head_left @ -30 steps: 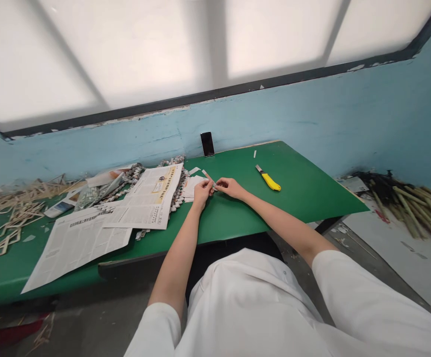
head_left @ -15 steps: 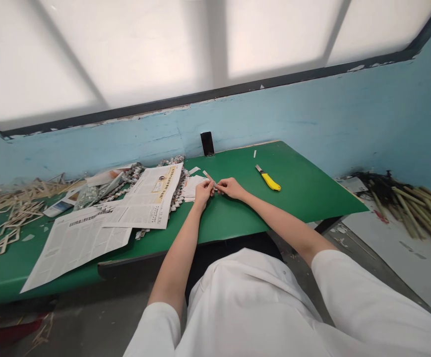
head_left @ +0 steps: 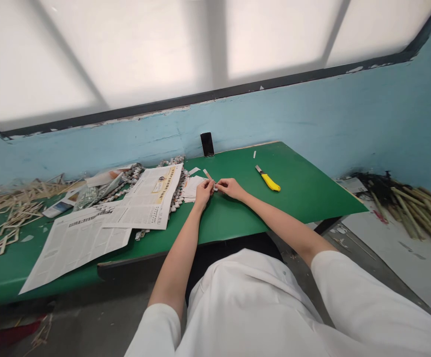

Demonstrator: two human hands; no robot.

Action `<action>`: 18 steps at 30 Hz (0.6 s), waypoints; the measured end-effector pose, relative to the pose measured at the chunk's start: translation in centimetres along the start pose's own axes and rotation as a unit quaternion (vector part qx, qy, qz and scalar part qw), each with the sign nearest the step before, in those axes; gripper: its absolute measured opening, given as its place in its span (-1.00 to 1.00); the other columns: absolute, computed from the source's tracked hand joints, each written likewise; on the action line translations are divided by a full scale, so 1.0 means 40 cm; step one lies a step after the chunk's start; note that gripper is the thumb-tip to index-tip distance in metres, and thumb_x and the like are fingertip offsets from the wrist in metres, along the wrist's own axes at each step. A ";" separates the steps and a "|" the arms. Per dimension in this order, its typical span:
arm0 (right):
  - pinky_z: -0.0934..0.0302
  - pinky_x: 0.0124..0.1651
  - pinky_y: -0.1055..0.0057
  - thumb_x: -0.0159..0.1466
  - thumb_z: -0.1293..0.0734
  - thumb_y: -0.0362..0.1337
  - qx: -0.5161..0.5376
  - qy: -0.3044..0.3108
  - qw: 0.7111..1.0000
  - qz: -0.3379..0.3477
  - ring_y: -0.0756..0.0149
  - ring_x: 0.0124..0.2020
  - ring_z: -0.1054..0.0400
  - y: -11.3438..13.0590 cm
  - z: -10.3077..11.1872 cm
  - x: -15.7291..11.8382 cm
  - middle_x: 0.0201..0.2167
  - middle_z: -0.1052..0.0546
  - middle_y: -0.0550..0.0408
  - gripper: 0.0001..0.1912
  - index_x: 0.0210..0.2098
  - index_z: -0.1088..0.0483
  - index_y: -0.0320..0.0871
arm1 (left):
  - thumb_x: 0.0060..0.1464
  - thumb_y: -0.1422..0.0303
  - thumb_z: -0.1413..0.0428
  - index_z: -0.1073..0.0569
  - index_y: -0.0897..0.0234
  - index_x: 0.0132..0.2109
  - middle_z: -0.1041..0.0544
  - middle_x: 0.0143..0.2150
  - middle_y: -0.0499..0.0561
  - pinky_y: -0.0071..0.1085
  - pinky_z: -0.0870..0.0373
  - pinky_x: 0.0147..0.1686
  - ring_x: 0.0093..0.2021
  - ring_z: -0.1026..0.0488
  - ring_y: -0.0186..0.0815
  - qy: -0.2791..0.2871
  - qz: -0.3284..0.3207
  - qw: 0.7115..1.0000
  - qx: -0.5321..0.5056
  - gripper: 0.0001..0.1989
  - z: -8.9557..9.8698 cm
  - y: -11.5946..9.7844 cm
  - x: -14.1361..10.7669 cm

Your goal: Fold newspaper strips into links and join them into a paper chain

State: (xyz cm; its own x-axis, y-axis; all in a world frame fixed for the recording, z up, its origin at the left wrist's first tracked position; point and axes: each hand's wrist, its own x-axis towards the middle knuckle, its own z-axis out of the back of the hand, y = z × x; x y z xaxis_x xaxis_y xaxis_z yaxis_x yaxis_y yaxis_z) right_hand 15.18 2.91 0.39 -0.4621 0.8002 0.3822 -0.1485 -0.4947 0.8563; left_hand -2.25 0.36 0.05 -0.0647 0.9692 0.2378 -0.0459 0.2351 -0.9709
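Note:
Both hands meet over the green table, pinching a small folded paper piece between them. My left hand has its fingers closed on the piece's left side, and a narrow paper strip sticks up beside the fingertips. My right hand is closed at the piece's right side, thumb and forefinger together. White paper strips lie in a pile just left of my left hand. A yellow-handled knife rests on the table to the right.
Newspaper sheets cover folded paper chains at the left. Thin wooden strips lie at the far left of the green table. A black phone leans on the wall. Bamboo sticks lie beyond the table's right end.
Both hands have barely moved; the fingers have shifted very slightly around the small paper piece.

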 end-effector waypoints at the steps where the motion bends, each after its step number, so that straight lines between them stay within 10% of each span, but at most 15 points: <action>1: -0.22 -0.36 0.41 0.29 -0.37 0.14 0.006 -0.016 1.000 0.002 0.33 -0.48 -0.35 0.000 0.001 0.001 -0.48 -0.57 0.08 -0.54 -0.36 -0.52 -0.18 | 0.15 0.01 -0.24 -0.43 0.29 -0.35 -0.34 -0.56 -0.13 -0.49 -0.19 -0.58 -0.60 -0.26 -0.45 0.007 0.003 1.000 0.000 -0.59 -0.001 0.001 0.001; 8: -0.24 -0.36 0.38 0.26 -0.40 0.10 0.067 -0.071 0.995 0.004 0.33 -0.49 -0.32 -0.019 0.012 0.011 -0.50 -0.53 0.11 -0.58 -0.36 -0.53 -0.18 | 0.22 -0.07 -0.14 -0.36 0.26 -0.28 -0.46 -0.50 -0.08 -0.52 -0.16 -0.66 -0.64 -0.35 -0.44 0.153 0.029 0.987 0.040 -0.56 -0.014 0.008 -0.011; 18: -0.27 -0.35 0.33 0.20 -0.47 0.08 0.058 -0.153 0.986 0.035 0.31 -0.43 -0.34 -0.021 0.014 0.017 -0.38 -0.53 0.04 -0.61 -0.37 -0.60 -0.15 | 0.17 -0.08 -0.20 -0.49 0.34 -0.19 -0.47 -0.56 -0.07 -0.49 -0.24 -0.61 -0.64 -0.35 -0.43 0.153 0.043 0.987 0.021 -0.50 -0.010 0.009 -0.009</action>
State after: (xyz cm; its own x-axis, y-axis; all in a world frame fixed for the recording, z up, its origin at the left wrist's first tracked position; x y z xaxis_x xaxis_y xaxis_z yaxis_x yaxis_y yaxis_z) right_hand 15.47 4.07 0.14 -0.1787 0.8393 0.5135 -0.0155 -0.5243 0.8514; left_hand -1.84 0.10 -0.40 0.2332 0.9638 0.1292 -0.0941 0.1546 -0.9835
